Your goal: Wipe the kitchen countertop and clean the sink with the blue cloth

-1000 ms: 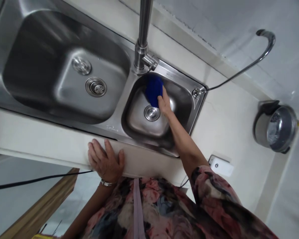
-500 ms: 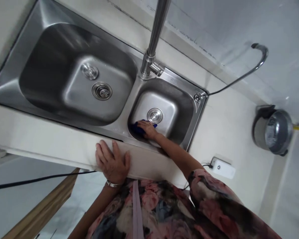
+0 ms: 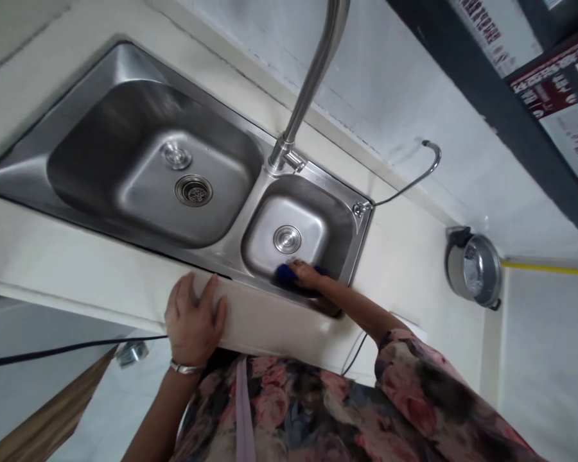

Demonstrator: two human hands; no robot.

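Observation:
A steel double sink (image 3: 224,253) is set into the pale countertop. Down in its smaller right bowl, my right hand (image 3: 306,274) presses a blue cloth (image 3: 286,274) against the near side, below the round drain cover (image 3: 287,239). Part of the cloth is hidden under the fingers. On the counter's front edge rests my left hand (image 3: 195,321), palm down, fingers spread, holding nothing. In the larger left bowl a loose metal strainer lid (image 3: 176,154) lies beside the uncovered drain (image 3: 193,190).
A tall faucet (image 3: 301,106) rises behind the divider. A thin curved spout (image 3: 409,186) stands at the right rear corner. Further right sits a metal pot (image 3: 474,269) near the wall. Printed boxes (image 3: 559,109) fill the upper right. A black cable (image 3: 77,348) runs off at the left.
My right hand has slid the cloth rightward along the near side of the small bowl. The camera view has shifted, bringing boxes into sight. My left hand stays on the counter edge.

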